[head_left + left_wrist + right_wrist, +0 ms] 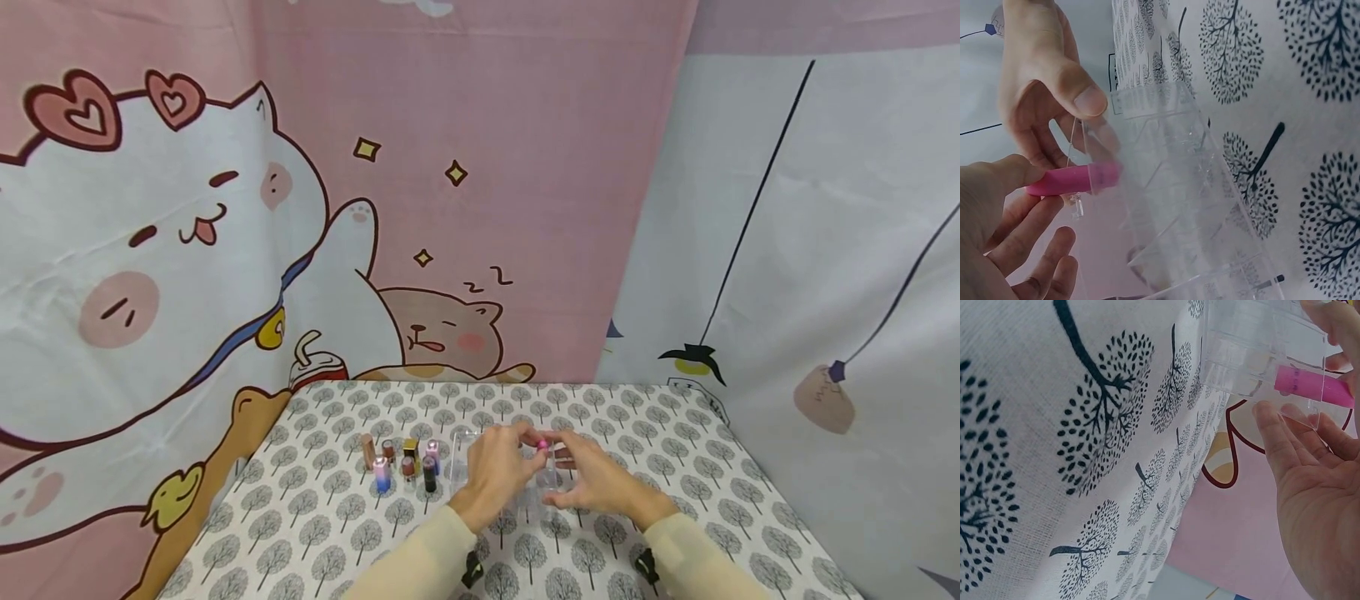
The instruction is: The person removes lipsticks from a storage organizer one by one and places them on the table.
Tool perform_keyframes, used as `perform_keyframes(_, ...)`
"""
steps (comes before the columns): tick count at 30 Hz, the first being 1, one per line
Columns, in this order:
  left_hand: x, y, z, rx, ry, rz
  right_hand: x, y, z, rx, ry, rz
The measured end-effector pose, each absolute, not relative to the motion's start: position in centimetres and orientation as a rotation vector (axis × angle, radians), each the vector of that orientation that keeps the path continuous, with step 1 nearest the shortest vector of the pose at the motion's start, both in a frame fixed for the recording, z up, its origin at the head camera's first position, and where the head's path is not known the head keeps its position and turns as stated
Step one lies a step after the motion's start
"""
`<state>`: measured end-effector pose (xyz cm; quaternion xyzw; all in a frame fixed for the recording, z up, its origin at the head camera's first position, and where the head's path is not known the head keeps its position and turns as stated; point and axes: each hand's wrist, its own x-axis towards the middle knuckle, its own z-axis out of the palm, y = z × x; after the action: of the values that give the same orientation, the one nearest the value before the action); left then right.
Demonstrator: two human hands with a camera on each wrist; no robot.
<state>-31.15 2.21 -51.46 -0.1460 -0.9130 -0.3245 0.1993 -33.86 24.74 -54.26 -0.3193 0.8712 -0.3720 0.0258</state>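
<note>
My left hand (498,467) pinches a bright pink lipstick tube (542,447) between thumb and fingers. In the left wrist view the pink tube (1063,181) lies partly behind the clear wall of a divided organizer (1172,187), its far end inside a compartment. My right hand (600,479) holds the organizer's right end, the thumb on one side and the fingers on the other. From the right wrist, that hand (1319,500) shows beside the transparent compartments (1235,350). Both hands hide much of the organizer in the head view.
Left of the organizer stands a group of several lipsticks, among them a pink-and-blue one (382,475), a black one (429,475) and a gold-and-black one (411,448). A tree-patterned cloth (315,525) covers the table. Printed curtains (525,208) hang behind and at the right.
</note>
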Motion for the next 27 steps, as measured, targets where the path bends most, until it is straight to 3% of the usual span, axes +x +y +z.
perform_keyframes(27, -30.1, 0.9, -48.8, -0.547, -2.384, -0.878, -33.6, 24.8, -54.4, -0.969, 2.681, -1.174)
